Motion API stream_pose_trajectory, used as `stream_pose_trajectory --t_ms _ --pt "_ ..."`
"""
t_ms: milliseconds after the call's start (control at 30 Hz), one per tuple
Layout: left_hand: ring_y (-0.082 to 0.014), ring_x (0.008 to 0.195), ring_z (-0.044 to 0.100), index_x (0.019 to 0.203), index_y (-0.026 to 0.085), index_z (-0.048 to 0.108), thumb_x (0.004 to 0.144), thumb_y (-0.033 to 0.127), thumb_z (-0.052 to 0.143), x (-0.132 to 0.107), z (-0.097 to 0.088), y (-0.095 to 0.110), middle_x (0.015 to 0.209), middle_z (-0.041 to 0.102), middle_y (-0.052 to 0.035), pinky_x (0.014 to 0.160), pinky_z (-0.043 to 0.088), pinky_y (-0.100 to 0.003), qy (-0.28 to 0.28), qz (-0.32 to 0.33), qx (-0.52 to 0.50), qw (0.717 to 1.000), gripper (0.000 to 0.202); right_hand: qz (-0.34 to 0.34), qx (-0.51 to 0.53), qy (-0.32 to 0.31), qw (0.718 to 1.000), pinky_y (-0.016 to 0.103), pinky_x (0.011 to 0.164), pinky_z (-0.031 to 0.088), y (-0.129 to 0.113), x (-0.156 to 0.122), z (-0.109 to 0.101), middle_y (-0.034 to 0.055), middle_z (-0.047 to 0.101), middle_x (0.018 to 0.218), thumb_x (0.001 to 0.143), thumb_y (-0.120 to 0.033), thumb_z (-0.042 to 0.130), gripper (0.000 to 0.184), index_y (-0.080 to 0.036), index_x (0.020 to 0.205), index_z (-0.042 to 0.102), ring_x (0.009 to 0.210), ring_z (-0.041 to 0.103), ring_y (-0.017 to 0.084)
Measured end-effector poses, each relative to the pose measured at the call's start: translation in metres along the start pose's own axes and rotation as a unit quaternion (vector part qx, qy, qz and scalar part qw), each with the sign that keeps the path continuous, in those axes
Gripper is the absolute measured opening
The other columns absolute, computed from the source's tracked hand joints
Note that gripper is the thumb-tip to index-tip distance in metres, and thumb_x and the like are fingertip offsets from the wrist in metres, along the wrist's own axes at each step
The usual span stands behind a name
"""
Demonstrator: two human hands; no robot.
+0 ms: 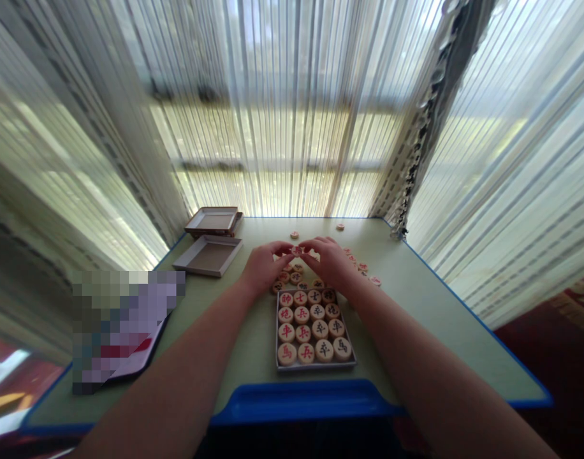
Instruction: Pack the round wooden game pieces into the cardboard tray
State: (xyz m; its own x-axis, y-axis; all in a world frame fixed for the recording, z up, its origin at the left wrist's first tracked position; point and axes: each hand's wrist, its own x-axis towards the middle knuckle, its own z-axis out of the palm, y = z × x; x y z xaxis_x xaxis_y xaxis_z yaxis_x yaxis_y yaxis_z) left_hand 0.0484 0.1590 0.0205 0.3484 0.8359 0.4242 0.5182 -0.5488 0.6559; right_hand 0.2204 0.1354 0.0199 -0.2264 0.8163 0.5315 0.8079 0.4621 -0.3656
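A curtain (282, 146) hangs beyond the surface (430, 331). A box (315, 368) lies near its closest edge, holding four rows of discs (319, 329), red left and black right, perhaps sorted by colour. A tray (208, 256) sits at the box's ten o'clock, perhaps leaving room to work. At twelve, the left hand (266, 264) and right hand (333, 260) each have the grip nearly closed, pinching one disc (298, 251) from opposite sides, apparently for control, above loose pieces (296, 277).
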Motion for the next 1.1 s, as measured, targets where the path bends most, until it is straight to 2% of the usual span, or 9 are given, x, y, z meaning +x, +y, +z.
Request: stream_pose_trajectory --t_ms 267,500,733,933,1100 --pt "-0.0170 0.080 0.061 0.091 0.018 0.066 0.074 0.036 0.056 -0.0007 0.0011 -0.0002 0.086 0.069 -0.0043 0.073 0.047 -0.027 0.013 0.020 0.024 0.999 0.027 0.013 0.027 -0.011 1.000 0.031 0.077 0.042 0.0006 -0.0001 -0.0013 0.0064 0.064 0.089 0.082 -0.036 0.050 0.026 -0.019 0.095 0.064 0.087 0.054 0.018" --pt "-0.0173 0.074 0.062 0.088 0.017 0.067 0.073 0.044 0.056 -0.0012 0.0010 0.0005 0.082 0.069 -0.0045 0.073 0.047 -0.028 0.021 0.015 0.034 0.999 0.033 0.005 0.042 -0.014 0.999 0.031 0.077 0.043 0.0015 -0.0002 0.0002 0.0060 0.064 0.089 0.082 -0.032 0.050 0.023 -0.020 0.097 0.064 0.086 0.055 0.017" --pt "-0.0182 0.080 0.061 0.088 0.018 0.066 0.075 0.043 0.054 -0.0003 0.0026 -0.0009 0.084 0.068 -0.0048 0.074 0.047 -0.029 0.016 0.033 0.042 0.998 0.030 0.004 0.046 -0.008 0.999 0.032 0.079 0.042 0.0031 -0.0001 -0.0008 0.0054 0.065 0.089 0.080 -0.035 0.054 0.026 -0.019 0.098 0.063 0.085 0.056 0.017" --pt "-0.0190 0.081 0.060 0.088 0.018 0.066 0.075 0.044 0.054 -0.0045 0.0061 -0.0013 0.084 0.068 -0.0051 0.077 0.046 -0.030 0.041 0.037 0.064 0.996 0.031 -0.001 0.048 -0.020 0.999 0.033 0.080 0.042 0.0027 -0.0007 -0.0008 0.0060 0.066 0.089 0.080 -0.034 0.053 0.024 -0.020 0.097 0.064 0.087 0.056 0.018" --pt "-0.0188 0.082 0.060 0.090 0.018 0.066 0.076 0.044 0.053 -0.0096 0.0023 0.0007 0.085 0.068 -0.0051 0.075 0.046 -0.029 0.041 0.046 0.063 0.996 0.032 0.009 0.088 -0.028 0.996 0.030 0.076 0.044 -0.0030 -0.0019 -0.0034 0.0059 0.066 0.088 0.080 -0.035 0.053 0.026 -0.018 0.096 0.064 0.080 0.058 0.016"
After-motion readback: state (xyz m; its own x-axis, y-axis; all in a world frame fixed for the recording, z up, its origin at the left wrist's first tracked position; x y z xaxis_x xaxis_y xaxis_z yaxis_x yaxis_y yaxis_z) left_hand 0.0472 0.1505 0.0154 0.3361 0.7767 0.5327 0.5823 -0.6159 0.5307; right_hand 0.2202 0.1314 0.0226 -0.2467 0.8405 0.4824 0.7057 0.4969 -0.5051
